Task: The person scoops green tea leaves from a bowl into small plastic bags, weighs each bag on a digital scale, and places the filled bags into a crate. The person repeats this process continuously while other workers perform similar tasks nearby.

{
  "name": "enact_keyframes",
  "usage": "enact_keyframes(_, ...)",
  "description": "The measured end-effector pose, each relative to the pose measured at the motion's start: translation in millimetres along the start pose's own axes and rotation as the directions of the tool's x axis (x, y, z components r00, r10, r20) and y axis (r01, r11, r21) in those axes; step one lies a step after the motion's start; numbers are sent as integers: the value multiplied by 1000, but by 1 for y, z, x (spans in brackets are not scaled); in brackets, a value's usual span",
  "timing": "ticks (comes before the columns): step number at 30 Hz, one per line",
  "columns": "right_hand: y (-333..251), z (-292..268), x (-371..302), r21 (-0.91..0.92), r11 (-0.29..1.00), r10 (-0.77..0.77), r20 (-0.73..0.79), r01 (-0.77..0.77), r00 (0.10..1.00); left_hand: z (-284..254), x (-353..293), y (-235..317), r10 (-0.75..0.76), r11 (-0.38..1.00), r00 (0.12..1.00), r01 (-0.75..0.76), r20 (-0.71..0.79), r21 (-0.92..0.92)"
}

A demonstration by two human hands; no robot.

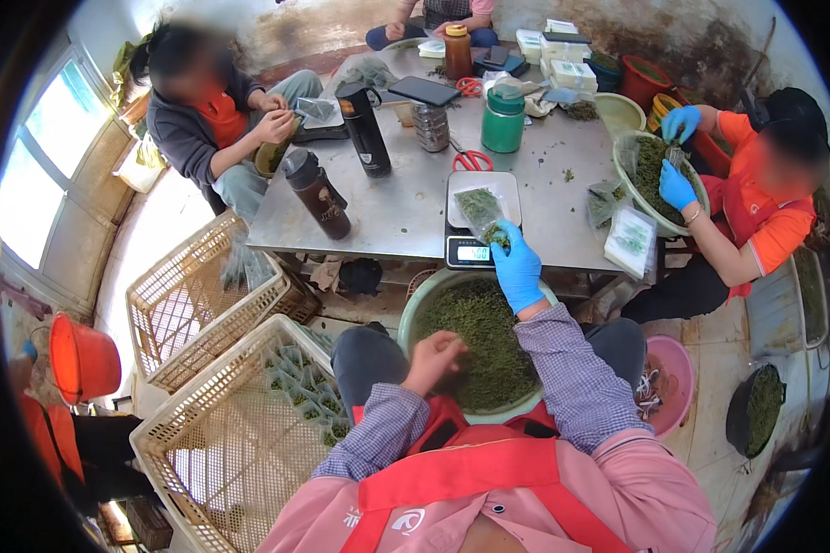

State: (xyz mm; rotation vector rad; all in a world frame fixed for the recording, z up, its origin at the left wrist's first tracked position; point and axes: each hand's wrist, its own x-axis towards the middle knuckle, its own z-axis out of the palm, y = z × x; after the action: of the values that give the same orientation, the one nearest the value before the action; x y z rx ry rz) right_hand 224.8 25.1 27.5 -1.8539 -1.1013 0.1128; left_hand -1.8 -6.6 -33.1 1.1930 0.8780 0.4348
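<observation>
At the near edge of the counter (406,221), the gloved right hand (516,267) clamps one end of a clear plastic bag (475,205) over the digital scale (505,195), probably to steady it; the left hand (433,361), bent-fingered, hovers above the leaf basin (406,318), apparently placed for easy reach; its grip I cannot tell.

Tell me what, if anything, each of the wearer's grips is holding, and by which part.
The gloved right grip holds a clear bag of greenery by its near end. Whether the bare left grip holds anything cannot be told.
</observation>
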Motion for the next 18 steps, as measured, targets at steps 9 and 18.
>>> enact_keyframes(9,10,-7,24,-272,961,-2,-211,-57,977,1,-7,-3,-16,1000,1000,16,-14,20)
enact_keyframes(18,19,10,84,-347,929,107,-85,-130,991,3,-10,-1,2,1000,1000,-2,-7,23)
